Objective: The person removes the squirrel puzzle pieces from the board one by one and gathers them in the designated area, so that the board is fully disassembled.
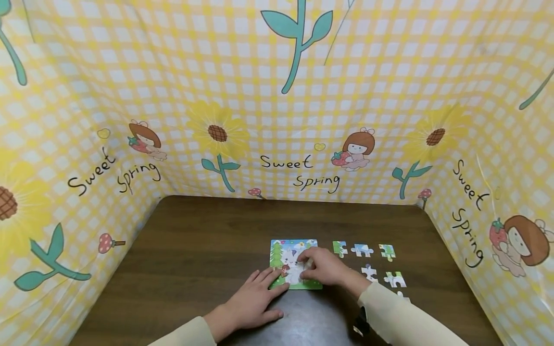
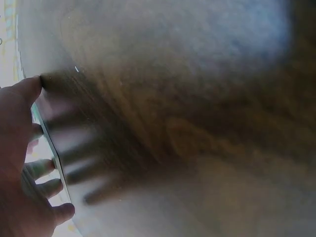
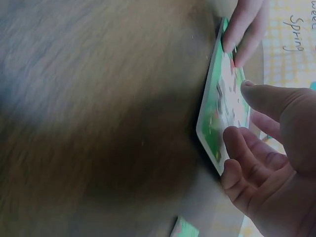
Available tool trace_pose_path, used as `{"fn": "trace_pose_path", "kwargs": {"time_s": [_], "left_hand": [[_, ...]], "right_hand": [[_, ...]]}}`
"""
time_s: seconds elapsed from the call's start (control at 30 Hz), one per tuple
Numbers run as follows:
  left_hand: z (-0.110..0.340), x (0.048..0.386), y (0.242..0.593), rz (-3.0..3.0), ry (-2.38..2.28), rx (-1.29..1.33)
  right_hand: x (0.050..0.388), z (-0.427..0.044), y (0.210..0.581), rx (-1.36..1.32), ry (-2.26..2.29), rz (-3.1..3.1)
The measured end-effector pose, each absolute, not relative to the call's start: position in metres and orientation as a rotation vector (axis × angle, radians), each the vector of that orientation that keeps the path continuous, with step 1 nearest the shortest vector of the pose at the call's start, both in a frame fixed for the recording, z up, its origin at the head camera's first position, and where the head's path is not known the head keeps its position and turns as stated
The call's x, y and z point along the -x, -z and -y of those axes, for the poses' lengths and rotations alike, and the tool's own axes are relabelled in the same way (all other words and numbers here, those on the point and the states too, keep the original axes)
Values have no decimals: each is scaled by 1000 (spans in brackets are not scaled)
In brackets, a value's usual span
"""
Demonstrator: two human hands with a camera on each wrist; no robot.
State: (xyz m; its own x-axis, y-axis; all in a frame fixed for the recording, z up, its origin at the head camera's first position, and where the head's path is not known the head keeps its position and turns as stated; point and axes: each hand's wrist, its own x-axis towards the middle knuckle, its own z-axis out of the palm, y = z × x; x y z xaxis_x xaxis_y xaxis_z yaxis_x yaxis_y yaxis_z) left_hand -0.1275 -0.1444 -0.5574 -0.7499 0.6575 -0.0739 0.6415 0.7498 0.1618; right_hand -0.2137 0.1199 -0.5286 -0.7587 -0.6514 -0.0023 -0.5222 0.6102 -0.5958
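Note:
In the head view a small jigsaw puzzle (image 1: 277, 250) with a white cartoon animal and a green border lies on the brown table. My left hand (image 1: 255, 295) rests at its lower left, straight fingertips on the board. Over its right half my right hand (image 1: 326, 266) bends its fingers, with thumb and fingertips at the picture. The right wrist view has the thumb and fingers of this hand (image 3: 266, 143) apart above the board (image 3: 212, 103); no piece shows clearly between them. Seen from the left wrist, the left hand (image 2: 19, 163) reaches along the board's edge.
Several loose puzzle pieces lie right of the board, among them a blue-and-white piece (image 1: 362, 250), a green-cornered piece (image 1: 387, 251) and a white piece (image 1: 369, 273). Some sit close to the right forearm. A yellow checked cloth (image 1: 277, 120) walls the table (image 1: 195, 240) at the back and sides.

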Motion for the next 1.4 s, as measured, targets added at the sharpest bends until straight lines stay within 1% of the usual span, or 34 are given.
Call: {"fn": "trace_pose_path", "kwargs": {"time_s": [0.27, 0.83, 1.1, 1.4], "left_hand": [[144, 127, 555, -2818, -180, -1032], [142, 124, 548, -2819, -163, -1036], [141, 123, 549, -2809, -161, -1023], [142, 123, 550, -2803, -171, -1026]], "right_hand": [[215, -107, 533, 998, 816, -2604], [210, -99, 537, 989, 823, -2621], [211, -102, 531, 930, 841, -2637], [206, -105, 527, 1000, 819, -2630]]}}
